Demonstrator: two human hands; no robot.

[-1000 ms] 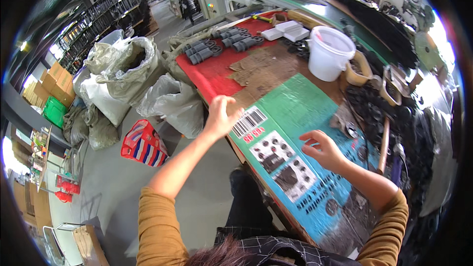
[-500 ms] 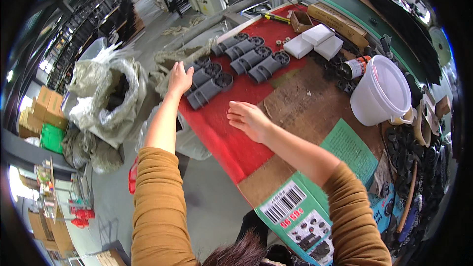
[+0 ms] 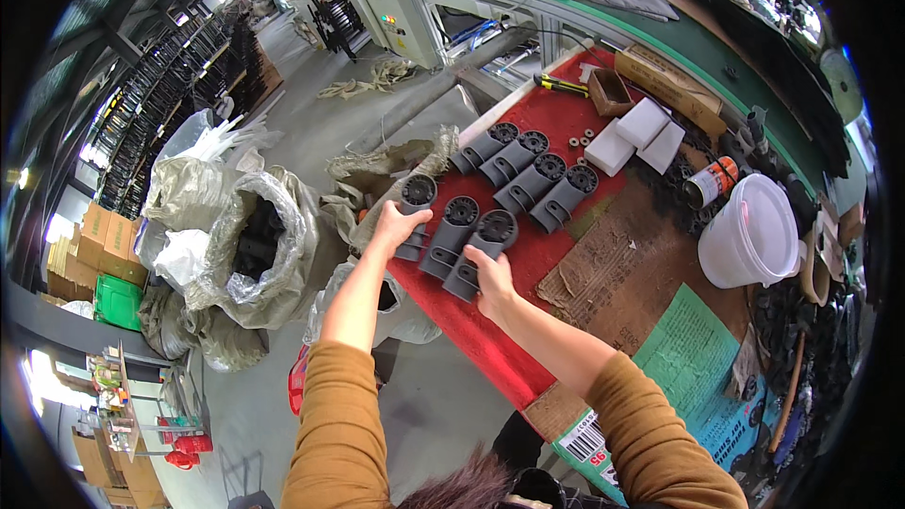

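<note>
Two groups of dark grey plastic parts, each a short tube with a round, spoked end, lie on a red cloth [image 3: 509, 358]. In the nearer group of three, my left hand [image 3: 400, 226] wraps round the leftmost part [image 3: 418, 192], its thumb across the tube. My right hand [image 3: 492, 285] grips the rightmost part [image 3: 494, 228] from its right side, thumb on top. Between them lies the middle part [image 3: 449, 238], which neither hand appears to hold. Several more such parts [image 3: 530, 184] stand in a slanting row just beyond.
Right of the cloth are white boxes [image 3: 645, 123], small rings [image 3: 582, 139], an open cardboard box [image 3: 609, 92], a yellow-black cutter [image 3: 562, 85], a can [image 3: 711, 183] and a white bucket [image 3: 745, 236]. Left of the table stand plastic-lined sacks [image 3: 294, 269] on the floor.
My right hand has gone from hovering open over the cloth to gripping the rightmost near part. My left hand has closed round the leftmost one. The whole view has shifted.
</note>
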